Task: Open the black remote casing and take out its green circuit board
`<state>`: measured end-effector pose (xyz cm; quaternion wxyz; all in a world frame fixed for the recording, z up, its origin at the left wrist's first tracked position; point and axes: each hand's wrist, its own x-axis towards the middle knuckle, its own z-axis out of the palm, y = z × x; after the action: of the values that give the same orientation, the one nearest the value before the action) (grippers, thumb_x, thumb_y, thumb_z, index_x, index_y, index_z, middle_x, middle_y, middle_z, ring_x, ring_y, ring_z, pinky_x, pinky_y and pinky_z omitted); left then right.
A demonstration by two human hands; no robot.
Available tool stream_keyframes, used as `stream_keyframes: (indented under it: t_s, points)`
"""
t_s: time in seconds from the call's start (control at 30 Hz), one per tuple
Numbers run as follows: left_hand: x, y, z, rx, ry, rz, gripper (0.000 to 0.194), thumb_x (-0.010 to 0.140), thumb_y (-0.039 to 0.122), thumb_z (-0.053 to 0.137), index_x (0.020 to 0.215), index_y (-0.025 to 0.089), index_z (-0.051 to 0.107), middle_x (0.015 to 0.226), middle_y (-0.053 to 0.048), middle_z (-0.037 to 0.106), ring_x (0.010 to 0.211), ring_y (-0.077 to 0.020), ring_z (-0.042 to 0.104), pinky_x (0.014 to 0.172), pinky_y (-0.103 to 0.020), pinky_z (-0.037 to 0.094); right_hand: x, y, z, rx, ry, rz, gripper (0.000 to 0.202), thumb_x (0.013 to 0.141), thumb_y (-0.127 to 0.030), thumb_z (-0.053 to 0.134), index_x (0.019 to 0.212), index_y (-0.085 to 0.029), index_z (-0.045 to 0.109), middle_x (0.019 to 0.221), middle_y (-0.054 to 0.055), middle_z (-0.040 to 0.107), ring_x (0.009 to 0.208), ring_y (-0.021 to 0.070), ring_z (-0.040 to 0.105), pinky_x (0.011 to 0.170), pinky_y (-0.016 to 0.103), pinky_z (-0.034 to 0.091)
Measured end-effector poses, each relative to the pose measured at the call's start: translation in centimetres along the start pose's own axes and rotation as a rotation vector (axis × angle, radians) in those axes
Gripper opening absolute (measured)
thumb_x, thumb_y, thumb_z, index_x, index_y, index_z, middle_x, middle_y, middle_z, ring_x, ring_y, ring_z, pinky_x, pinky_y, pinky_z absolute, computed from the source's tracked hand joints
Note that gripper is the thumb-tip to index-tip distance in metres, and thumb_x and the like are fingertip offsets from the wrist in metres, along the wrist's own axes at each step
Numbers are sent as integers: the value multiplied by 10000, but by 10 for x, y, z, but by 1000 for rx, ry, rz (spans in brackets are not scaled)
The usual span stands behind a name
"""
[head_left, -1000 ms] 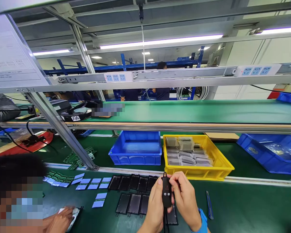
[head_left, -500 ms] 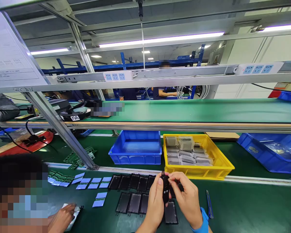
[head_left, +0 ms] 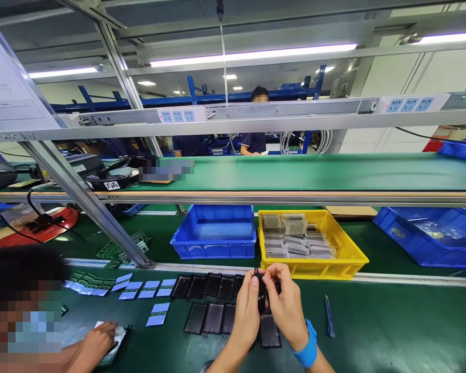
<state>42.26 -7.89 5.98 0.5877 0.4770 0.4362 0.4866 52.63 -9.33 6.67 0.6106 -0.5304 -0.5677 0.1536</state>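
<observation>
Up close, the left hand and right hand meet over the green bench mat, both sets of fingers closed on a small black device held upright between them, just above rows of flat black casings. Little writing is readable: a white label on the dark machine at the left carries characters too small to make out. Behind the hands sit a yellow bin of wrapped parts and a blue bin, while a co-worker's hand rests at the lower left.
</observation>
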Motion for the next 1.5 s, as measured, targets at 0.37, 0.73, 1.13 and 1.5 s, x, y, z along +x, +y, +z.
stream_keyframes:
  t_s: [0.37, 0.73, 1.13, 1.5]
  points:
    - [-20, 17, 9, -13, -118, -59, 700, 807, 795, 498, 1087, 166, 624, 702, 4, 556, 575, -131, 486, 456, -220, 417, -24, 0, -17, 197, -75, 100, 97, 990, -299, 515, 929, -234, 475, 861, 1, 569, 627, 104, 591, 540, 200, 536]
    - [-11, -6, 13, -119, 51, -119, 814, 721, 811, 598, 1238, 185, 655, 1236, -149, 650, 794, -223, 667, 436, -242, 476, -15, -1, -25, -69, 1, -247, 168, 969, -170, 565, 1101, -232, 649, 911, 16, 635, 543, 77, 601, 525, 171, 532]
    - [-18, 0, 3, -63, -37, -7, 694, 810, 772, 532, 1131, 175, 682, 1212, -108, 662, 1216, -263, 553, 1031, -318, 444, -20, -9, -10, -224, 146, -477, 135, 962, -69, 523, 945, -166, 615, 866, 50, 643, 823, 146, 600, 750, 274, 503]
    - [-41, 26, 9, -337, -307, -202, 690, 774, 807, 550, 1081, 193, 618, 558, 35, 520, 470, -75, 437, 441, -180, 310, -21, -22, -41, -88, -72, -575, 231, 887, 27, 508, 1003, -159, 580, 853, 67, 625, 822, 177, 601, 720, 333, 522]
